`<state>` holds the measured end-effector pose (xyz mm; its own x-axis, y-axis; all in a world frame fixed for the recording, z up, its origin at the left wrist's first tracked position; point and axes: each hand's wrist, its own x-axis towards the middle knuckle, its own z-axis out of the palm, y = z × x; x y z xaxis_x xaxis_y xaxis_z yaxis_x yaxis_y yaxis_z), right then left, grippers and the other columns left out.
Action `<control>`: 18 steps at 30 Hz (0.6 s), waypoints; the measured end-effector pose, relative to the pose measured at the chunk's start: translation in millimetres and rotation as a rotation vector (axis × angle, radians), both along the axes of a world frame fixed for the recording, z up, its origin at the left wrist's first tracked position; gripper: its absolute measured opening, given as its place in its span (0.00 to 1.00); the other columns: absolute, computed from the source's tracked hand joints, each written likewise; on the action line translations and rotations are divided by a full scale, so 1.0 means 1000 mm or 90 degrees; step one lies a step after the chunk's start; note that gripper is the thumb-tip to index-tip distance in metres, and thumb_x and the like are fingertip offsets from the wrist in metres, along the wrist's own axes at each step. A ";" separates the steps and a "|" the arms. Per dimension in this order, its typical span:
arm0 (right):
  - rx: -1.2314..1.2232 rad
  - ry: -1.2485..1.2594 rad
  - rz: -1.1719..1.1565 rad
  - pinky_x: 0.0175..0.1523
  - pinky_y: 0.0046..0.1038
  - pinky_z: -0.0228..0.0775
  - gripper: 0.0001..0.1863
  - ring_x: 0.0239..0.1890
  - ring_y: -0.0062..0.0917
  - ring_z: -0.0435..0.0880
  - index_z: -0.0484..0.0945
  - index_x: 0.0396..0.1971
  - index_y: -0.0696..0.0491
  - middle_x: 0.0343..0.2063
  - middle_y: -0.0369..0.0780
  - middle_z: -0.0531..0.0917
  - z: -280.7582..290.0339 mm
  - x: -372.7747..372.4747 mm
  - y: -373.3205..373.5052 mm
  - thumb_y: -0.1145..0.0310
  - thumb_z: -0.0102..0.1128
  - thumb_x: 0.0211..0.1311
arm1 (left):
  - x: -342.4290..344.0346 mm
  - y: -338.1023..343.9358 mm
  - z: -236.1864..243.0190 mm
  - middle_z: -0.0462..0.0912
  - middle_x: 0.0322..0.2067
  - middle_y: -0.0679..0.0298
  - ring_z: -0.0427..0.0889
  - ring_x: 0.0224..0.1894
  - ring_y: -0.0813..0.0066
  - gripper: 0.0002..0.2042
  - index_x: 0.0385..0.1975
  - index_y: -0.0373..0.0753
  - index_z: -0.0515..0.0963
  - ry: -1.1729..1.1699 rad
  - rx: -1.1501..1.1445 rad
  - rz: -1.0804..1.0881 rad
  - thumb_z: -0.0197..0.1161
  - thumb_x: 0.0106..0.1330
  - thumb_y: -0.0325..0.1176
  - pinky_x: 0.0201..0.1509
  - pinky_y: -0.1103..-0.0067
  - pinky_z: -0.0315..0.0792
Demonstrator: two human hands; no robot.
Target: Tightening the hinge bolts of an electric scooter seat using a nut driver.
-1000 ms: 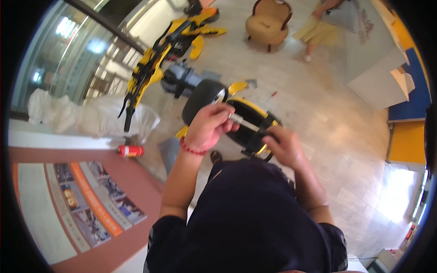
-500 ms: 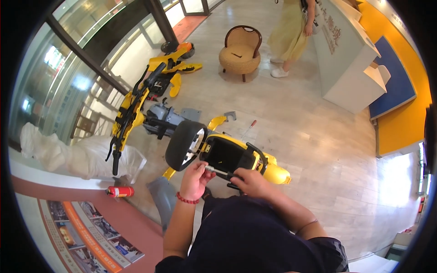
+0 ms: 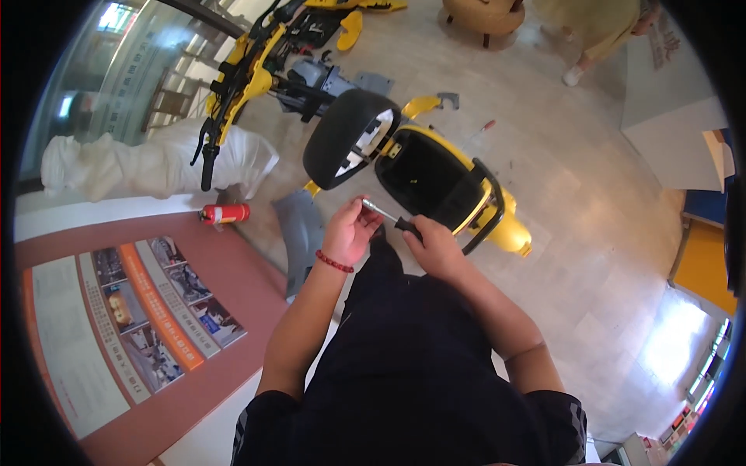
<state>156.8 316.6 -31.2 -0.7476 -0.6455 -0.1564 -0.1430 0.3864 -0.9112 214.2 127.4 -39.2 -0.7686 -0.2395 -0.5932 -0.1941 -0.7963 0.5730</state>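
Observation:
My right hand [image 3: 437, 248] is wrapped round the black grip of a socket wrench [image 3: 385, 213]. Its bright metal shaft slants up to the left, where my left hand [image 3: 344, 235] pinches the silver end between thumb and fingertips. A red bead bracelet circles my left wrist. Both hands are in front of my body, beside a partly stripped yellow scooter [image 3: 509, 229]. Its black seat [image 3: 342, 140] is tipped up, and the dark storage bin [image 3: 427, 175] beneath it lies exposed. Whether a separate socket sits on the wrench's end is too small to tell.
A grey body panel [image 3: 298, 237] leans at the left, near a red fire extinguisher [image 3: 224, 213]. On the floor beyond lie a red-handled screwdriver [image 3: 487, 125] and a yellow panel [image 3: 420, 106]. Another person [image 3: 594, 31] stands far right, near a chair [image 3: 486, 15].
My view has tilted down, so the scooter and floor sit higher in the picture. Both hands keep hold of the wrench, which now appears farther from the storage bin's edge.

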 end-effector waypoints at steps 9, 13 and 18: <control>0.005 -0.049 -0.071 0.35 0.42 0.67 0.12 0.30 0.47 0.76 0.70 0.30 0.59 0.23 0.52 0.76 -0.051 0.018 -0.044 0.65 0.52 0.56 | -0.010 -0.036 -0.050 0.74 0.33 0.67 0.72 0.41 0.72 0.08 0.38 0.41 0.74 -0.125 0.038 0.008 0.53 0.64 0.36 0.52 0.71 0.67; -0.034 -0.034 -0.098 0.35 0.43 0.66 0.11 0.29 0.47 0.76 0.69 0.30 0.59 0.23 0.52 0.76 -0.068 0.014 -0.066 0.65 0.52 0.56 | -0.017 -0.057 -0.067 0.75 0.34 0.67 0.73 0.40 0.72 0.09 0.38 0.41 0.74 -0.114 0.012 0.024 0.53 0.65 0.38 0.52 0.72 0.66; -0.059 0.029 -0.160 0.35 0.42 0.67 0.11 0.29 0.47 0.76 0.69 0.28 0.59 0.24 0.51 0.76 -0.092 0.006 -0.081 0.65 0.53 0.55 | -0.043 -0.054 -0.075 0.74 0.35 0.66 0.72 0.40 0.73 0.09 0.39 0.41 0.73 -0.094 -0.020 0.074 0.51 0.66 0.38 0.52 0.71 0.66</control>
